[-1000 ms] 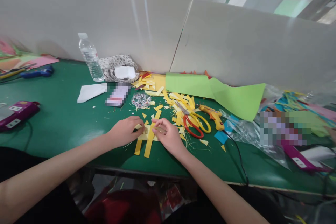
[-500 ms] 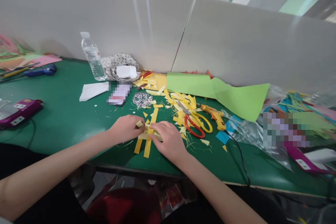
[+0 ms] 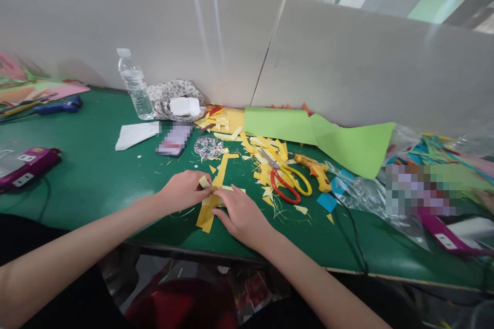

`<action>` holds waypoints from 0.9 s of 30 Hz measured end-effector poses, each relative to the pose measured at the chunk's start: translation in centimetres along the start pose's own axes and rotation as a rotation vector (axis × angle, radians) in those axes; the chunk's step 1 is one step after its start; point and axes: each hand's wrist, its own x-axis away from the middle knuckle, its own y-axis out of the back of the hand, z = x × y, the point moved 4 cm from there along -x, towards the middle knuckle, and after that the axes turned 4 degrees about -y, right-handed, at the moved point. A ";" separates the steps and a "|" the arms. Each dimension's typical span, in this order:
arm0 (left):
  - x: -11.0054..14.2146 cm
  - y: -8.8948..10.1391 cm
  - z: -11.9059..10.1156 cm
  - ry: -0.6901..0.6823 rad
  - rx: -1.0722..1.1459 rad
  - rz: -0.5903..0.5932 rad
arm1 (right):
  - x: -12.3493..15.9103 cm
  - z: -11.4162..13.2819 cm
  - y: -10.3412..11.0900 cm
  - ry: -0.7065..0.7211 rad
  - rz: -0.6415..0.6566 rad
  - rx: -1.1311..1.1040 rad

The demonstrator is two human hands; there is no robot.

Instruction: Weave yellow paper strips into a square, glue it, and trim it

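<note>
Yellow and pale-yellow paper strips cross one another on the green table, with a darker yellow strip (image 3: 221, 169) running lengthwise over them. My left hand (image 3: 187, 190) is closed at the left side of the crossing, and a folded pale strip (image 3: 204, 182) sticks up from its fingers. At the right side, my right hand (image 3: 243, 213) has its index finger and thumb on the darker yellow strip near the crossing. Fingertips of both hands nearly meet there and partly hide the weave.
Red-and-yellow scissors (image 3: 285, 185) lie among yellow scraps, right of my hands. Behind them are a yellow glue gun (image 3: 314, 170) with a black cord and green paper (image 3: 347, 141). A water bottle (image 3: 136, 87) and a phone (image 3: 174, 140) stand farther left. Another person's hand (image 3: 484, 199) shows at far right.
My right hand has moved slightly left toward my left hand. The darker yellow strip has shifted left at its near end, closer to the neighbouring strip.
</note>
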 end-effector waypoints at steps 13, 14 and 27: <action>0.4 -0.3 0.1 -0.048 -0.013 -0.038 | -0.2 -0.5 0.0 -0.031 0.021 -0.006; 0.5 -0.3 0.1 -0.041 -0.024 -0.038 | -0.2 -0.5 -0.1 -0.028 0.020 0.006; 0.3 1.0 -0.1 -0.062 -0.166 -0.107 | 0.5 -0.1 0.3 0.070 -0.212 0.140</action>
